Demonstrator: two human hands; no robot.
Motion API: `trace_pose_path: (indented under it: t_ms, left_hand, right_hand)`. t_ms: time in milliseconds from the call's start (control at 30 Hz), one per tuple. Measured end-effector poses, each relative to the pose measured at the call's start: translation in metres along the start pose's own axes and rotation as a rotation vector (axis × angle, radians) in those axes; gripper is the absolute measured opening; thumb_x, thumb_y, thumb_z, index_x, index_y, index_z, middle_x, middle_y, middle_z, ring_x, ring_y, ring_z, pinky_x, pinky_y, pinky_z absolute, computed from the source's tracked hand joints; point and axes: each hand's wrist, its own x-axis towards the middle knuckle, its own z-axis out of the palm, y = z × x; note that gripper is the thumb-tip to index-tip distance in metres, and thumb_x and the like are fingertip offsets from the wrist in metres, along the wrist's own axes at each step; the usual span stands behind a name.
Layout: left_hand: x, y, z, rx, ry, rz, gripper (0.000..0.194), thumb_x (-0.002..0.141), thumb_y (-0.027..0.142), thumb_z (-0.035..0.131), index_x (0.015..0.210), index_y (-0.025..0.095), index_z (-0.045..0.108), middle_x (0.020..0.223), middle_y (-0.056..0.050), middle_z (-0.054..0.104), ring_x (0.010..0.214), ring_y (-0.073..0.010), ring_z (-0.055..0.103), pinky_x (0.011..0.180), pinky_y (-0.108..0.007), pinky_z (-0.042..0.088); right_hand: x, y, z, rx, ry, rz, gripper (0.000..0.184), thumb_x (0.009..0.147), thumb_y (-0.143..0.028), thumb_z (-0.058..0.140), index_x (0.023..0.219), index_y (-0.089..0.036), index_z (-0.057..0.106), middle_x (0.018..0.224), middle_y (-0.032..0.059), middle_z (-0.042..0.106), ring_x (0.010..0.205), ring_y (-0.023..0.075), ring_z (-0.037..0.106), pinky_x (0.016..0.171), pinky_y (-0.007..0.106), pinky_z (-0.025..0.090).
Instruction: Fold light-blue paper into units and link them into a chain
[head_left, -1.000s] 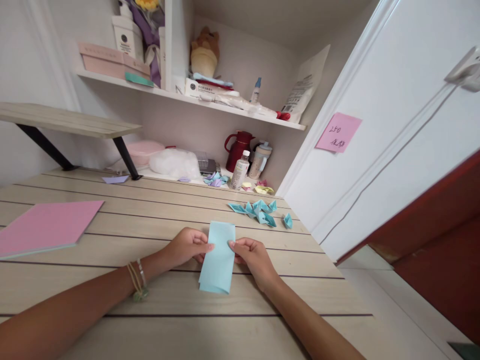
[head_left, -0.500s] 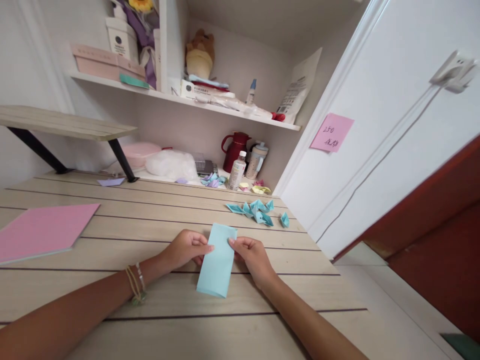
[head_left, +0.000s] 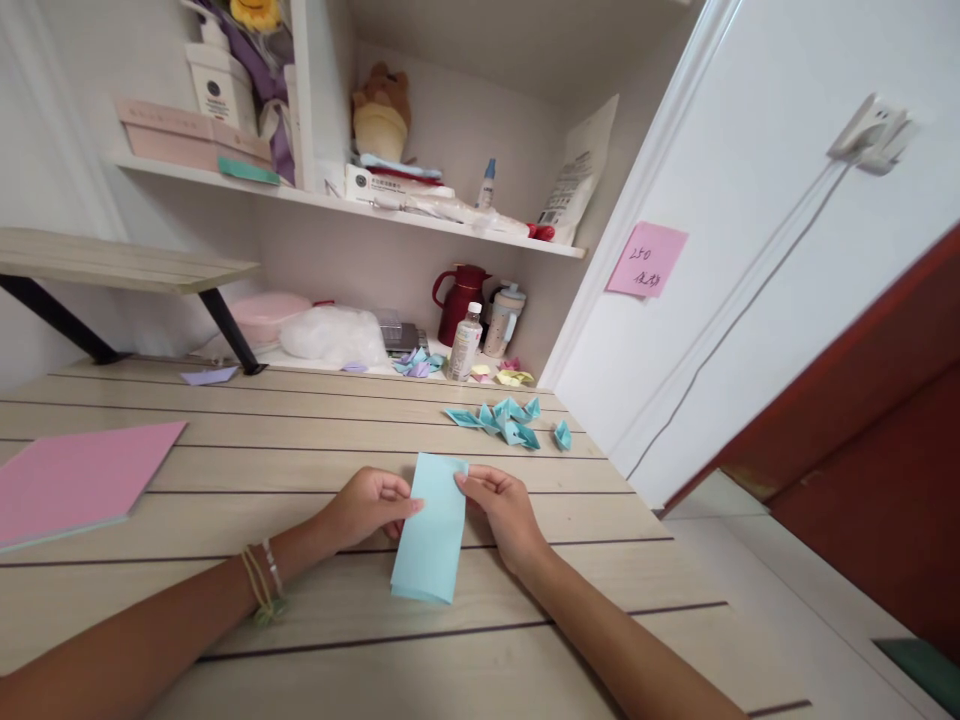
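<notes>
A light-blue folded sheet of paper point(head_left: 430, 540) is held upright between both hands over the wooden desk. My left hand point(head_left: 373, 505) grips its left edge, thumb on the front and fingers curled behind. At the upper right edge, my right hand point(head_left: 504, 510) pinches the sheet with the thumb in front; its other fingers are partly hidden behind the paper. Beyond the hands lies a cluster of folded blue paper boats point(head_left: 508, 420), with a single blue paper boat point(head_left: 562, 435) a little to the right.
Pink paper sheets point(head_left: 82, 475) lie on the desk at left, near a small raised shelf point(head_left: 120, 262) on black legs. At the back stand a clear bottle point(head_left: 465, 345), a red jug point(head_left: 460, 305) and more folded papers point(head_left: 418, 362). A wall borders the right side.
The camera view has shifted slightly, so the background sits a little further left. Both hands keep their hold on the blue paper, which has barely moved.
</notes>
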Motion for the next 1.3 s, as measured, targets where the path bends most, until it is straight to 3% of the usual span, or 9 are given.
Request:
trace_pose_path:
  t_ms: [167, 467, 700, 867, 967, 1167, 1300]
  left_hand:
    - [-0.001, 0.002, 0.001, -0.015, -0.005, 0.016, 0.026, 0.064, 0.039, 0.066, 0.061, 0.013, 0.063, 0.056, -0.003, 0.064, 0.047, -0.0117, 0.055, 0.045, -0.021, 0.043]
    - [0.001, 0.001, 0.001, -0.008, -0.015, -0.002, 0.027, 0.063, 0.039, 0.068, 0.061, 0.013, 0.061, 0.057, -0.003, 0.064, 0.046, -0.0107, 0.054, 0.045, -0.021, 0.042]
    - [0.0, -0.001, 0.001, -0.021, -0.024, 0.005, 0.026, 0.063, 0.038, 0.068, 0.06, 0.013, 0.06, 0.056, -0.002, 0.064, 0.045, -0.0105, 0.055, 0.044, -0.021, 0.043]
    - [-0.001, 0.0, 0.001, -0.085, 0.104, 0.027, 0.025, 0.065, 0.038, 0.067, 0.061, 0.014, 0.06, 0.062, -0.003, 0.067, 0.055, -0.0134, 0.061, 0.052, -0.023, 0.048]
    - [0.0, 0.001, 0.001, -0.149, 0.184, 0.032, 0.026, 0.065, 0.04, 0.067, 0.062, 0.015, 0.059, 0.068, -0.004, 0.069, 0.063, -0.0163, 0.064, 0.06, -0.027, 0.052]
    - [-0.002, 0.003, 0.003, -0.161, 0.226, 0.033, 0.028, 0.062, 0.041, 0.068, 0.063, 0.015, 0.06, 0.065, -0.004, 0.069, 0.061, -0.0174, 0.064, 0.06, -0.028, 0.052]
    - [-0.002, 0.004, 0.003, -0.168, 0.259, 0.036, 0.027, 0.062, 0.04, 0.069, 0.064, 0.015, 0.06, 0.066, -0.003, 0.069, 0.063, -0.0177, 0.065, 0.06, -0.028, 0.053]
  right_hand:
    - [-0.001, -0.003, 0.002, -0.047, 0.08, -0.061, 0.031, 0.065, -0.044, 0.066, 0.056, -0.016, 0.059, 0.06, 0.0021, 0.058, 0.06, 0.0143, 0.053, 0.062, 0.027, 0.044]
    - [0.001, -0.001, 0.0, -0.12, 0.111, -0.17, 0.03, 0.069, -0.043, 0.062, 0.055, -0.018, 0.052, 0.055, -0.0008, 0.049, 0.057, 0.0134, 0.046, 0.059, 0.026, 0.041]
    - [-0.001, -0.008, 0.0, -0.248, 0.117, -0.243, 0.036, 0.073, -0.05, 0.055, 0.058, -0.017, 0.056, 0.06, 0.0012, 0.055, 0.06, 0.0143, 0.049, 0.062, 0.026, 0.041]
    - [-0.003, -0.01, 0.002, -0.145, -0.096, -0.024, 0.043, 0.071, -0.058, 0.052, 0.068, -0.016, 0.062, 0.065, 0.0037, 0.06, 0.062, 0.016, 0.054, 0.061, 0.027, 0.044]
    - [-0.004, -0.007, 0.003, -0.181, -0.209, 0.059, 0.042, 0.068, -0.056, 0.057, 0.06, -0.015, 0.061, 0.058, 0.0019, 0.057, 0.057, 0.0139, 0.052, 0.057, 0.025, 0.042]
    - [-0.003, 0.002, 0.003, -0.316, -0.151, 0.003, 0.047, 0.068, -0.057, 0.056, 0.047, -0.016, 0.047, 0.042, -0.0045, 0.042, 0.04, 0.0072, 0.034, 0.04, 0.02, 0.028]
    - [-0.003, 0.002, 0.003, -0.318, -0.189, 0.059, 0.044, 0.068, -0.055, 0.057, 0.051, -0.016, 0.05, 0.046, -0.0036, 0.045, 0.042, 0.0078, 0.038, 0.041, 0.02, 0.03]
